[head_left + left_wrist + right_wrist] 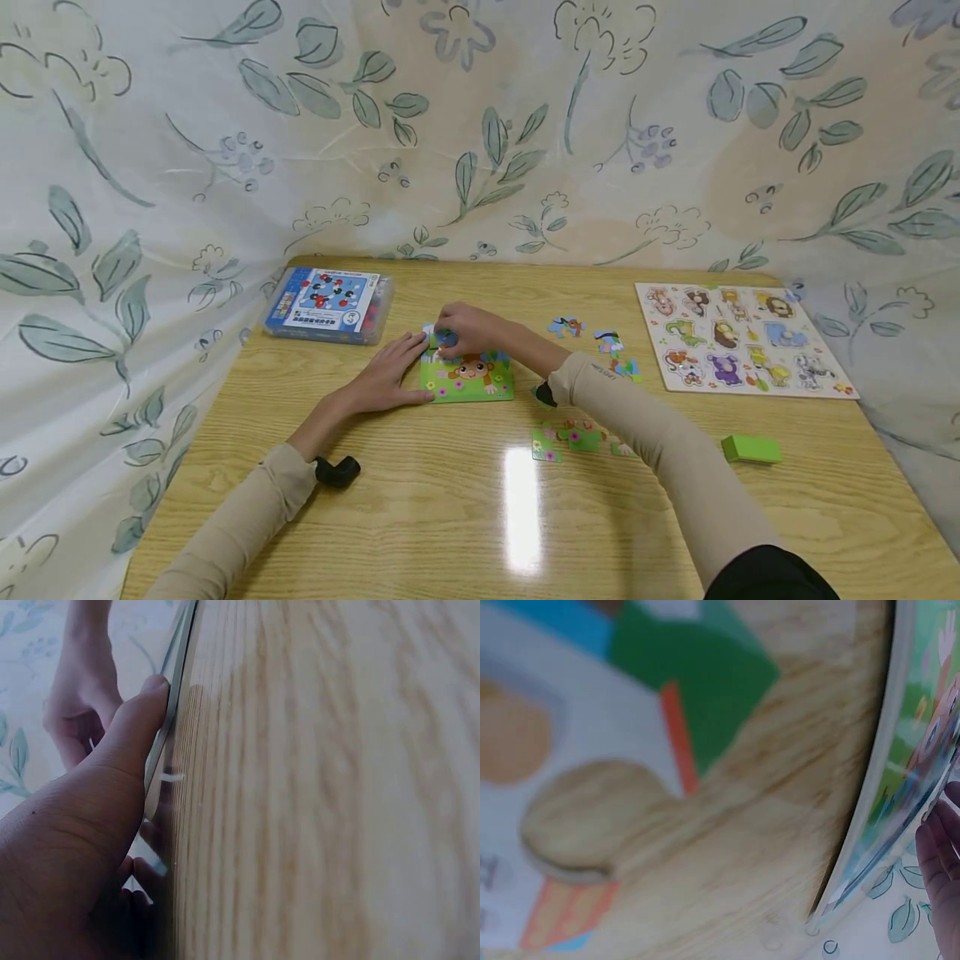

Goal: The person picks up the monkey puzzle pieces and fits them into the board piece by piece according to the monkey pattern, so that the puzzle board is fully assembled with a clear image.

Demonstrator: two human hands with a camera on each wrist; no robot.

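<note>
A jigsaw puzzle board (472,387) with a monkey on a flowery green ground lies on the table. My left hand (386,375) rests at its left edge, fingers stretched toward the top corner and thumb along the lower side. In the left wrist view the left thumb (139,724) lies against the board's edge. Over the board's upper left part, my right hand (472,327) has its fingers curled down and pinches a small bluish puzzle piece (446,337), mostly hidden under the fingers. The fingertips (930,825) are right at the board's picture in the right wrist view.
Loose puzzle pieces (567,326) lie right of the board, with more green pieces (583,438) nearer me, partly under the right sleeve. A plastic molecule-set box (326,304) stands back left. At right are an animal peg board (742,337) and a green block (752,449).
</note>
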